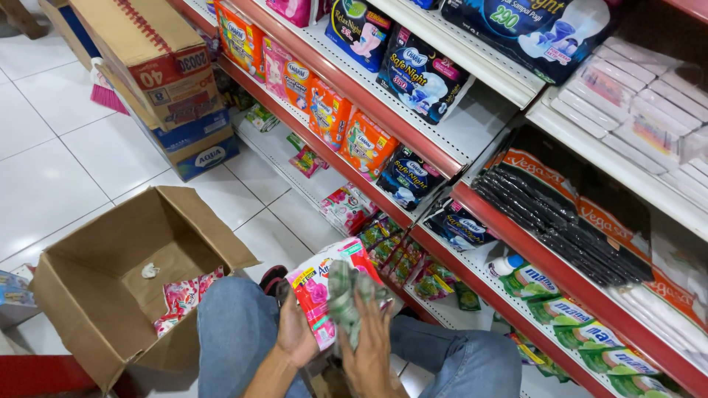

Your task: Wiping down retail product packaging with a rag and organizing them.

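A pink and white packet (318,291) is gripped from below by the left hand (295,335), whose fingers are curled around its lower edge. A crumpled green-grey cloth (346,295) is pressed against the front of the packet by the right hand (369,346), which is closed on the cloth with its fingers spread over it. Both hands are held close together above the lap, between two knees in blue jeans (236,332).

To the left of the left hand, an open cardboard box (96,295) is seen on the white tiled floor (51,184); more pink packets (181,298) and a small white scrap (150,270) are lying inside it. Beyond the box, farther from the hands, stacked cartons (169,81) are placed against the shelf end.

Above and to the right of the right hand, a red-edged shelf unit (442,158) is filled with goods: orange packs (354,136) and dark blue packs (409,177) on the middle levels, black flat packs (553,221) farther right, and green and white packs (560,313) on the lowest level, near the right knee. Small green sachets (391,247) are kept just above the held packet.
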